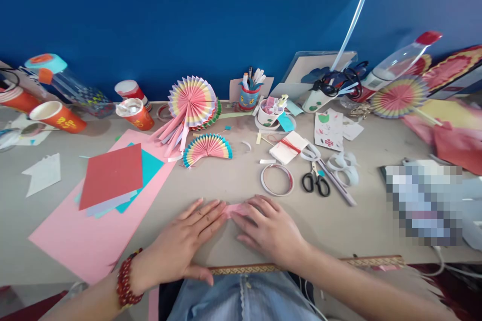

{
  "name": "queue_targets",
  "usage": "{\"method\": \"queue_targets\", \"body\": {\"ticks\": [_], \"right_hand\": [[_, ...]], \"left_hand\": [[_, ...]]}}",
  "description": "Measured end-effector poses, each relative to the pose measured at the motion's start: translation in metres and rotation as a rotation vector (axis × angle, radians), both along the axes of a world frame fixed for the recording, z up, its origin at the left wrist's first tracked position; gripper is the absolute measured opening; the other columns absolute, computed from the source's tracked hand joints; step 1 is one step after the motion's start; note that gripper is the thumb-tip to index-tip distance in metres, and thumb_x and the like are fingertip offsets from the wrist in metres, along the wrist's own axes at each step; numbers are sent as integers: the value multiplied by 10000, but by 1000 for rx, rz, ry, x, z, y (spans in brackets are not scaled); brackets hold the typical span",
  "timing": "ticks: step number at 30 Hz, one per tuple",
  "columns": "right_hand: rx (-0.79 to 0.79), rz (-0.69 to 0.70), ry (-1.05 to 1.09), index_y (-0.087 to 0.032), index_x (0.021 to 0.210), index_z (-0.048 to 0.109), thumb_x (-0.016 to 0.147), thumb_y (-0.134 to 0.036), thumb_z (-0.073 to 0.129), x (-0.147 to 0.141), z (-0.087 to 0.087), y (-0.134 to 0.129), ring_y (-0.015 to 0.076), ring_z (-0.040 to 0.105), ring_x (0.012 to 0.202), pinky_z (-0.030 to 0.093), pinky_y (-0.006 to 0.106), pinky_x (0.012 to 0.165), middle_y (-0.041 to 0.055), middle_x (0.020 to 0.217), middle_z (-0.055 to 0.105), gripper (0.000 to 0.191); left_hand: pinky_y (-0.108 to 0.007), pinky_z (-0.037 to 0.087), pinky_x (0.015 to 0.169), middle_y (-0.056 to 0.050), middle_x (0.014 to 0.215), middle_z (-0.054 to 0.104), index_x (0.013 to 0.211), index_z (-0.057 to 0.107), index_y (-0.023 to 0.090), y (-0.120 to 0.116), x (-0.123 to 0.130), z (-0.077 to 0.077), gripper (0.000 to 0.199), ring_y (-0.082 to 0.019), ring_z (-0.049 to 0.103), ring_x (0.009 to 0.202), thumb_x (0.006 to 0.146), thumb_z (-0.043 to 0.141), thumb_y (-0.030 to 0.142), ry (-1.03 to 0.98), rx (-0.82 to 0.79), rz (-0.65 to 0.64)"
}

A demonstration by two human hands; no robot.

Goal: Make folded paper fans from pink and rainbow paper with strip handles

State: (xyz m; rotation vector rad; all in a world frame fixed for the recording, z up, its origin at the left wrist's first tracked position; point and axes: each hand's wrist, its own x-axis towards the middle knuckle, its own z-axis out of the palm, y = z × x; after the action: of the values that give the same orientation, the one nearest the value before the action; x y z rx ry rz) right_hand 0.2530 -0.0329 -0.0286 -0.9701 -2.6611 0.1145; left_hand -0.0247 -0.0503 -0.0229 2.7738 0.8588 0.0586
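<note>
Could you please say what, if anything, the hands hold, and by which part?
The left hand covers the left end of a pink paper strip, the right hand its right end; whether either grips or presses it cannot be told.

Red beaded bracelet [124, 281], several strands, on left wrist [146, 273]; light-blue garment [211, 298], pale scalloped trim [242, 297] down front.

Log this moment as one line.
left hand: fingers at left side of pink paper | right hand: fingers at its right side | scissors: right of tape roll
</note>
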Motion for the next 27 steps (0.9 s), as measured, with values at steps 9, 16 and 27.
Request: {"method": "queue_targets", "body": {"ticks": [9, 16, 27], "right_hand": [[23, -13, 64, -218, 1198, 698, 974, -258, 584, 35, 1, 0, 247, 608, 1190, 540, 433, 995, 84, 1247, 702, 254], [36, 18, 90, -198, 1237, 682, 982, -202, 526, 41, 2, -1, 257, 611, 1210, 560, 446, 997, 79, 1281, 693, 298], [59, 75, 106, -226, 1086, 693, 966, -303, 602, 11, -1, 17, 216, 654, 999, 554, 347, 860, 67, 1041, 730, 170]], "left_hand": [[-504, 113, 1243, -144, 1638, 254, 1599, 133, 140, 1, -1, 0, 1064, -302, 237, 1511, 827, 367, 834, -16, 8, -17], [-512, 109, 1246, -131, 1635, 267, 1603, 109, 154, 1, 0, 1, 1037, -300, 261, 1503, 850, 375, 815, -19, 20, -10], [-468, 160, 1247, -109, 1630, 284, 1607, 56, 177, 1, 3, 9, 980, -266, 259, 1510, 897, 392, 763, 0, 37, 4]]}}
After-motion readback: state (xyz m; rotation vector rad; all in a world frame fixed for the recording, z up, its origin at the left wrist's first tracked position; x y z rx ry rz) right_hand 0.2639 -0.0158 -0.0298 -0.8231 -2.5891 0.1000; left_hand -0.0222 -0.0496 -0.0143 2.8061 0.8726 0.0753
